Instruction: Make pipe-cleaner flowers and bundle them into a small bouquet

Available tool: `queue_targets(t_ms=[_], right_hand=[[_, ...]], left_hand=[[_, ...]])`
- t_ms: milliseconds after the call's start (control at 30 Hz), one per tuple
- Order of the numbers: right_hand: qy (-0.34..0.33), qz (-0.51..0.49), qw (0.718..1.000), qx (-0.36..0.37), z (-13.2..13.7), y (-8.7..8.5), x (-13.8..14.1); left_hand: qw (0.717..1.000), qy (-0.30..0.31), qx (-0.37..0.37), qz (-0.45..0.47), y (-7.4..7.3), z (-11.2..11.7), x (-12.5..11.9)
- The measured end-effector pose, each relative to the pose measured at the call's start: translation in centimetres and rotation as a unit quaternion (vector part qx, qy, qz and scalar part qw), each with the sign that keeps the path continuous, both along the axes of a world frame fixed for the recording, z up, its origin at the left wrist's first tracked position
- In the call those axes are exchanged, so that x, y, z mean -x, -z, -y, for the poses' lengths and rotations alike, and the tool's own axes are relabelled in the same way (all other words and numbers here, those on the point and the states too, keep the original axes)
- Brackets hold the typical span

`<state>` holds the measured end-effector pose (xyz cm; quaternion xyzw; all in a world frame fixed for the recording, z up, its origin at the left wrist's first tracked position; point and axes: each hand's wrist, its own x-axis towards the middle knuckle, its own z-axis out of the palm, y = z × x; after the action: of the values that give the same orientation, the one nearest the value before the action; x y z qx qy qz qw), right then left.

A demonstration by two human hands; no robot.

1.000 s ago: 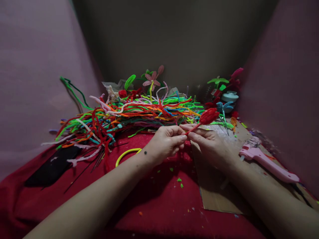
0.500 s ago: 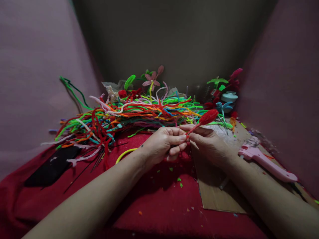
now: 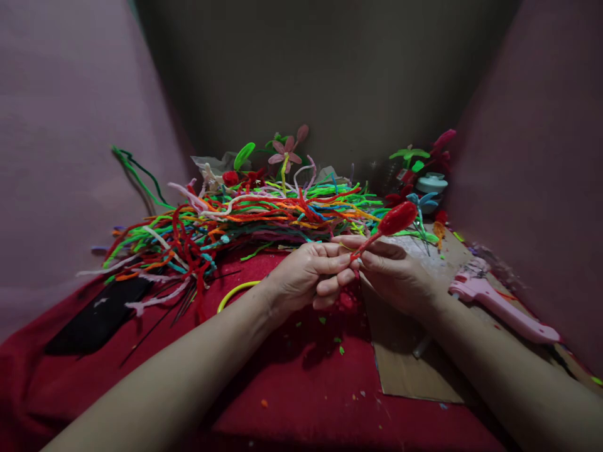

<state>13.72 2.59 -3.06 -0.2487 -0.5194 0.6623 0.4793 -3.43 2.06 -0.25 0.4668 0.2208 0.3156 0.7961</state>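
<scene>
A red pipe-cleaner petal [image 3: 398, 218], a fuzzy oval on a twisted stem, points up and to the right above my hands. My left hand [image 3: 313, 273] pinches the lower end of its stem between thumb and index finger, the other fingers curled. My right hand [image 3: 393, 270] closes on the same stem end from the other side, with its thumb and fingertips close to the left thumb. Both hands are held over the red cloth and the left edge of the cardboard. The right fingers partly hide behind the thumb and the stem.
A large heap of coloured pipe cleaners [image 3: 277, 210] spreads behind my hands. A pink glue gun [image 3: 504, 307] lies on the cardboard [image 3: 414, 376] to the right. On the left rests a black flat object [image 3: 97, 317]. Pipe-cleaner flowers [image 3: 285, 152] and a light-blue-lidded container [image 3: 431, 185] stand at the back.
The red petal has turned slightly, showing more of its broad side, and sits a little further right. Both hands keep their pinch at the stem end, with small finger shifts.
</scene>
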Motion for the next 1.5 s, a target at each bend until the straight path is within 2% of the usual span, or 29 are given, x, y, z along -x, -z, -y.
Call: queue_targets(t_ms=[200,367,500,600,833,1000,1100,1233,1333,1400,1500], right_hand=[[0.021,0.003,0.999,-0.042,0.2,-0.5,0.2],[0.067,0.004,0.998,-0.017,0.1,-0.2,0.5],[0.031,-0.013,0.999,0.004,0.0,0.1,0.7],[0.003,-0.024,0.999,0.023,0.0,0.1,0.8],[0.031,-0.048,0.998,0.041,-0.2,0.0,0.8],[0.018,-0.029,0.999,0.04,-0.2,0.1,0.9],[0.036,-0.012,0.998,0.045,-0.2,0.4,0.9],[0.096,0.023,0.994,0.045,0.0,0.2,1.0],[0.155,0.056,0.986,0.03,0.6,-0.7,1.2],[0.175,0.089,0.98,0.005,1.0,-1.5,1.1],[0.17,0.168,0.969,-0.058,1.4,-2.4,1.0]], left_hand=[[1.0,0.018,0.008,0.002,0.2,-0.2,0.1],[0.999,-0.013,-0.031,-0.025,0.4,-0.5,0.0],[0.99,-0.064,-0.099,-0.078,0.5,-0.6,-0.2],[0.982,-0.09,-0.115,-0.115,0.7,-0.5,-0.4],[0.977,-0.132,-0.105,-0.132,1.3,-0.9,-0.4],[0.962,-0.155,-0.14,-0.175,0.8,-0.6,-0.6],[0.93,-0.194,-0.201,-0.237,0.6,-0.3,-0.9],[0.847,-0.246,-0.354,-0.31,1.2,-0.1,-1.1],[0.793,-0.262,-0.439,-0.33,1.9,0.0,-1.1],[0.773,-0.27,-0.462,-0.341,2.3,0.0,-1.0],[0.756,-0.282,-0.492,-0.328,2.6,0.0,-1.0]])
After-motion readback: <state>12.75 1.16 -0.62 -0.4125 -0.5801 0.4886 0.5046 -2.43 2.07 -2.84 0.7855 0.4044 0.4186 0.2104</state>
